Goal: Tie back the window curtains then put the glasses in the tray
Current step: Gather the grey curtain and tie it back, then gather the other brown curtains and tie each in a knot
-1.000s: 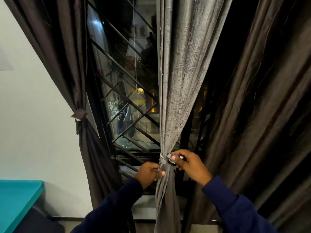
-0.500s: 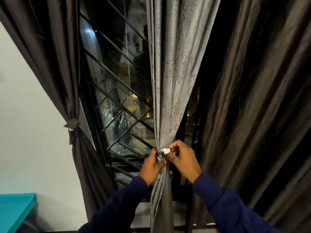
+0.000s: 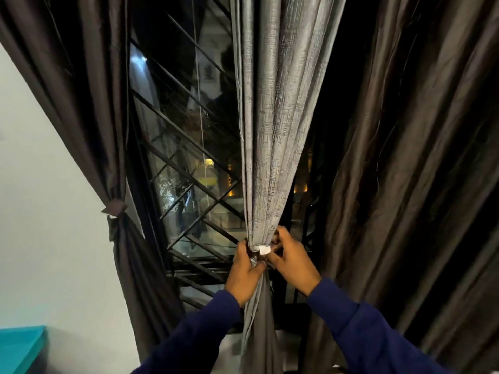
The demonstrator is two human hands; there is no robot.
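Note:
A grey textured curtain [image 3: 272, 125] hangs at the centre, gathered into a narrow bunch at waist height. A thin tie-back band [image 3: 264, 249] with a white end tab wraps that bunch. My left hand [image 3: 244, 273] grips the bunch and band from the left, thumb pressed across the front. From the right, my right hand [image 3: 293, 261] pinches the band beside the white tab. At the left, a dark brown curtain [image 3: 89, 109] is cinched by its own tie-back [image 3: 114, 209]. No glasses or tray are in view.
A loose dark brown curtain [image 3: 421, 171] fills the right side. Behind the fabric is a window with a black diagonal metal grille [image 3: 186, 168]. A white wall [image 3: 46, 211] is at the left, and a teal surface [image 3: 19, 344] shows at the bottom left corner.
Both hands closed in on the gathered grey curtain and rose in the view. The band now sits tighter around the bunch, with the white tab turned to the front.

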